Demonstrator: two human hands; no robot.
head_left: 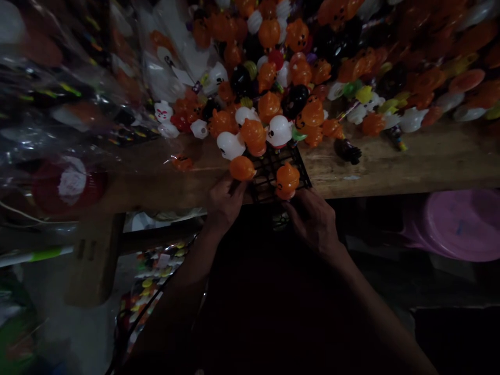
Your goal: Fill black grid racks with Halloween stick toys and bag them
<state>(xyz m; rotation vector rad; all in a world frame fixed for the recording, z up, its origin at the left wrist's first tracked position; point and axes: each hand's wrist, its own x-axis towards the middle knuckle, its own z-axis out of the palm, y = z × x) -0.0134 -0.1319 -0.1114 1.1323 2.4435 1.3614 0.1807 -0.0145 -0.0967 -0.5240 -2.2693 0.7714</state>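
Note:
Over the wooden bench edge, my left hand (225,202) is closed with its fingertips at an orange pumpkin toy (241,169) that lies tilted. A second orange pumpkin figure (288,178), with a black face, stands upright in the fingers of my right hand (317,216). Beneath both toys is a black grid rack (267,174). On the rack's far part are white ghost toys (279,130) and an orange pumpkin figure (253,136). The dim light hides the exact fingertip contact.
A heap of orange, white and black toys (269,67) covers the back of the wooden bench (375,174). Clear plastic bags (78,104) and a red basket (47,185) are at left. A pink plastic stool (464,224) stands lower right; a bag of small colourful pieces (150,284) lies below.

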